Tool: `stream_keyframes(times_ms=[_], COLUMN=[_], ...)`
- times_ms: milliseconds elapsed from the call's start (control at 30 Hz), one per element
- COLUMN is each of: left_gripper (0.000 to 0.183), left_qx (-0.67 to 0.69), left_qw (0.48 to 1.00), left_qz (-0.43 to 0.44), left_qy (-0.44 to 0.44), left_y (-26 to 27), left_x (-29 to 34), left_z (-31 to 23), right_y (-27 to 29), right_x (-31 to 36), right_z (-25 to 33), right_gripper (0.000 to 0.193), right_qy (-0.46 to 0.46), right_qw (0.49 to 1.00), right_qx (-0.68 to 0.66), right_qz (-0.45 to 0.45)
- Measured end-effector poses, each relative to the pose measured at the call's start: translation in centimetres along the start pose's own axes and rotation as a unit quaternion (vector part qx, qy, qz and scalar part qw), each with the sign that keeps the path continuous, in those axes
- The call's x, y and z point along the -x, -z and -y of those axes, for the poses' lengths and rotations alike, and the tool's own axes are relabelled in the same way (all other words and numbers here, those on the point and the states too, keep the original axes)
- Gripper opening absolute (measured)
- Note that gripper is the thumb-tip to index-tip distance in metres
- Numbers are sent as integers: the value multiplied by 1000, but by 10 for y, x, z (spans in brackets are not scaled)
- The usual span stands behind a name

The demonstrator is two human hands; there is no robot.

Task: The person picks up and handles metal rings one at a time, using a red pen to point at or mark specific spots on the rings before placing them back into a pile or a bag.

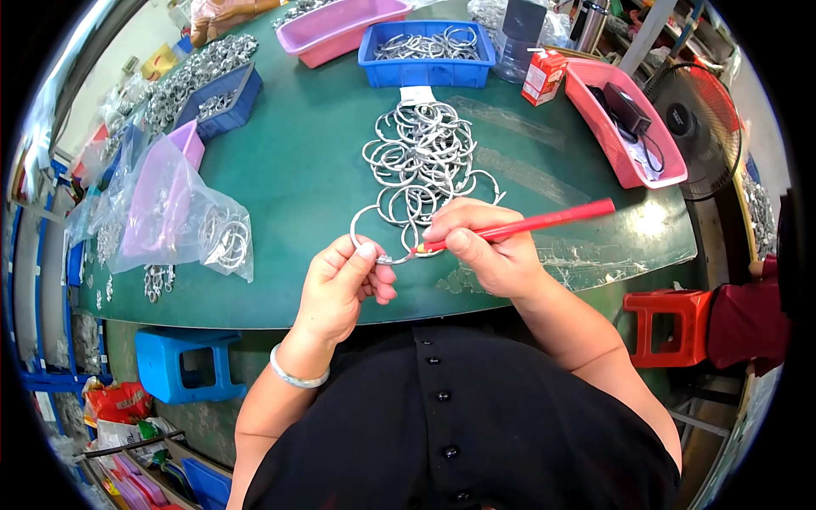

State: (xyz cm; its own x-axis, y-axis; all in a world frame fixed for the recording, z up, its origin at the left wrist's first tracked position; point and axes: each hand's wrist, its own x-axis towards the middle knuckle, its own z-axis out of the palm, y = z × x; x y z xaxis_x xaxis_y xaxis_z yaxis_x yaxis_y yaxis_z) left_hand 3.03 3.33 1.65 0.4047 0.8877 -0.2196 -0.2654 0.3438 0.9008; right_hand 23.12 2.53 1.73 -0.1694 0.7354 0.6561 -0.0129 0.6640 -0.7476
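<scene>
Between thumb and fingers, my left hand (pixel 344 276) pinches a silver metal ring (pixel 354 228) near its lower edge, where a small joint shows. My right hand (pixel 489 251) grips a red pencil (pixel 544 221), its tip pointing left and close to the ring's lower right side. Whether the tip touches the ring is too small to tell. Just beyond both hands lies a pile of similar silver rings (pixel 421 149), spread lengthwise on the green table (pixel 297 187). A white paper slip (pixel 417 95) sits at the pile's far end.
A blue bin of rings (pixel 425 76) stands beyond the pile, beside a pink tray (pixel 340 32). At right are a red drink carton (pixel 544 78), a pink basket (pixel 629 161) and a fan (pixel 693 127). Plastic bags (pixel 183 212) and a blue bin (pixel 242 102) occupy the left.
</scene>
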Motion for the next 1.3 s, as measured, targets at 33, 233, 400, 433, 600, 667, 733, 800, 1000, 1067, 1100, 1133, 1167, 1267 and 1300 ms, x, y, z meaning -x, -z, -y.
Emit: stream_keyframes(times_ms=[33,233,400,433,600,667,733,800,1000,1067,1100,1133,1167,1267,1300], left_gripper=[16,16,16,16,16,16,16,16,17,17,17,17,17,16,16], left_qx=[0,6,4,4,8,10,12,7,10,10,11,10,8,6,8], left_qw=[1000,1000,1000,1000,1000,1000,1000,1000,999,999,999,999,999,1000,1000], left_qz=[-1,13,18,19,21,22,23,22,38,39,40,40,29,18,17], left_qy=[0,-8,-9,-9,-10,-13,-17,-16,-19,-19,-19,-19,-19,-20,-20], left_y=[0,-2,-2,-2,-3,-3,-3,-3,-2,-1,-2,-2,-4,-4,-3], left_x=[0,4,6,6,7,7,7,8,9,8,8,9,9,9,9], left_z=[0,-4,-6,-6,-6,-6,-6,-7,-7,-7,-7,-7,-7,-7,-7], right_y=[-1,-7,-10,-9,-10,-11,-11,-12,-14,-15,-15,-15,-16,-13,-12], right_x=[1,4,-1,0,2,1,1,1,2,2,2,3,4,5,4], right_z=[1,-1,4,2,-2,-1,1,2,1,0,-1,-2,-2,2,3], right_gripper=[16,13,13,13,11,11,10,9,10,10,10,10,11,12,14], right_qy=[-55,-83,-34,-34,-7,-9,-11,-7,0,3,6,6,-21,-61,-76], right_qw=[998,996,998,998,999,999,999,999,999,999,999,999,999,998,997], right_qx=[-40,-30,40,41,32,33,35,39,35,41,47,47,28,13,17], right_qz=[1,-1,30,30,15,19,23,23,14,6,-2,-2,-16,-19,-7])
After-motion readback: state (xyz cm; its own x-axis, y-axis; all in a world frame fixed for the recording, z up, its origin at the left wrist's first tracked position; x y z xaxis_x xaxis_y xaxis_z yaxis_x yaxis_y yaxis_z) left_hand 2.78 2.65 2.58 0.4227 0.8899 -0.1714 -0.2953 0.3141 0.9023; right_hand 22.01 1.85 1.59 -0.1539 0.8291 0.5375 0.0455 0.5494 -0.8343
